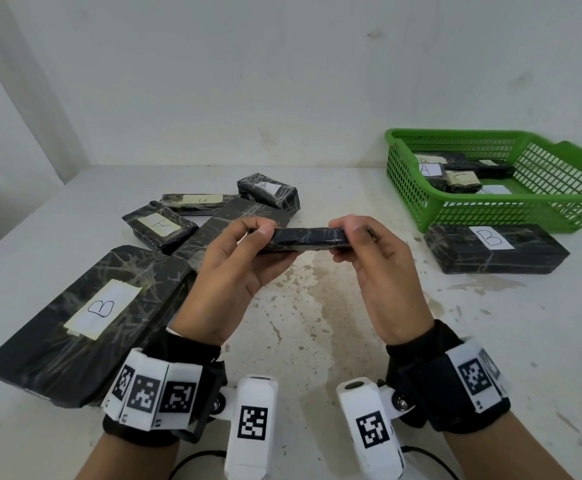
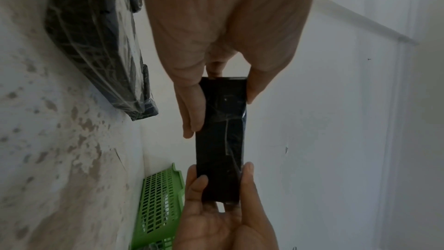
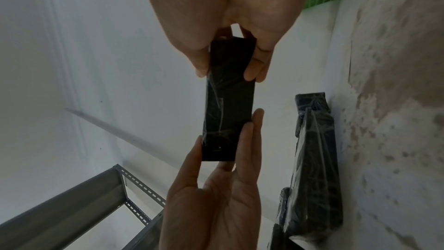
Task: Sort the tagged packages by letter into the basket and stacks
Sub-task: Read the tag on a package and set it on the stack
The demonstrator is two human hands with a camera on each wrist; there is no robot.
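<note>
Stained white table (image 1: 317, 306): pkg (image 1: 305, 239) pinched endwise by L hand (image 1: 234, 268) & R hand (image 1: 372, 268), long axis left-right, tag unseen; basket (image 1: 490, 216) far right.

black packages (image 1: 92, 320) (white letter tags) | green mesh basket (image 1: 455, 213) | stained white table (image 1: 317, 306)

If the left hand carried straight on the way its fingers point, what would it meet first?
Judging loosely, the left hand points up and away across the table, so beyond the held package it would likely meet the long wrapped package lying just behind it. Depth is unclear.
</note>
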